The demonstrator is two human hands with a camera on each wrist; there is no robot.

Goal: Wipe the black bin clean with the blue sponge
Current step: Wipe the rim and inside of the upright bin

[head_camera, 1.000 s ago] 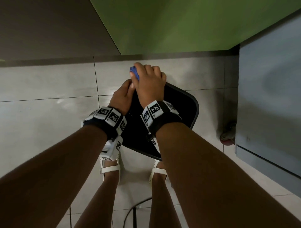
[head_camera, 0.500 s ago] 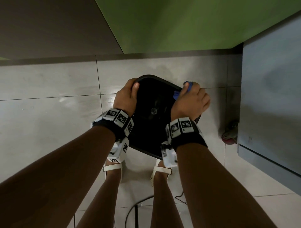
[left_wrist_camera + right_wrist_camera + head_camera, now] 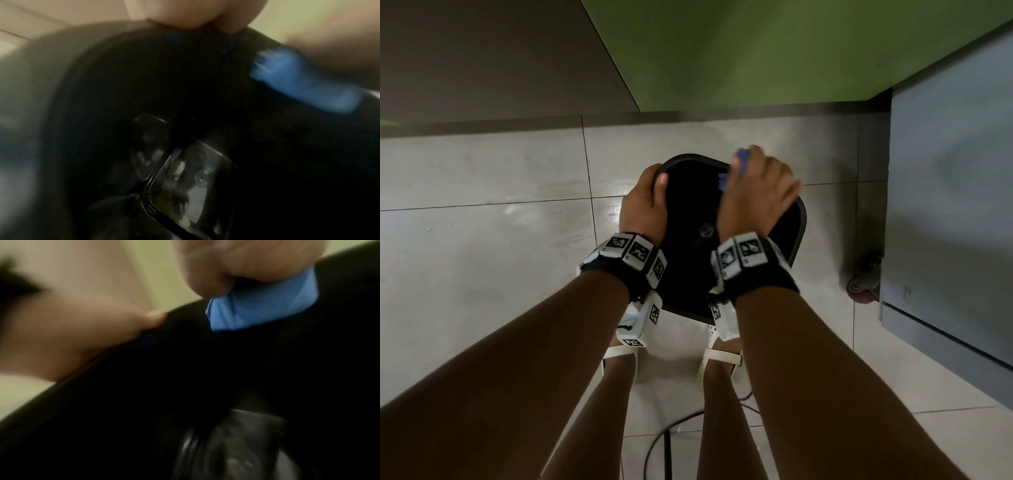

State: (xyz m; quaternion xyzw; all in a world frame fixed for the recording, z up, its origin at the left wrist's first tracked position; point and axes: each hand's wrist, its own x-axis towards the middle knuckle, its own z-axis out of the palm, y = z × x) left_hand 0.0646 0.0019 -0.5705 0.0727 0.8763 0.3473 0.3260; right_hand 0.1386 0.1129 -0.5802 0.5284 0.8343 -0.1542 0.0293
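Note:
The black bin point(image 3: 796, 233) stands on the tiled floor just in front of my feet, its opening facing up. My left hand point(image 3: 649, 198) grips the bin's left rim, thumb hooked over the edge. My right hand point(image 3: 756, 185) holds the blue sponge point(image 3: 741, 162) folded over the bin's far rim. In the right wrist view the sponge point(image 3: 265, 305) is pinched under my fingers against the black rim point(image 3: 185, 369). In the left wrist view the sponge point(image 3: 298, 81) lies blurred on the far rim, and the bin's glossy bottom point(image 3: 195, 178) shows below.
A grey cabinet point(image 3: 948, 205) on a caster wheel point(image 3: 864, 277) stands close to the bin's right. A green wall point(image 3: 756, 51) rises beyond the bin. A dark cable point(image 3: 667, 445) lies on the floor behind my sandalled feet point(image 3: 719, 356). Pale floor tiles point(image 3: 482, 257) spread to the left.
My right hand slid the sponge along the rim, from the far left corner out to the right side, then back toward the far edge. My left hand kept its grip on the left rim.

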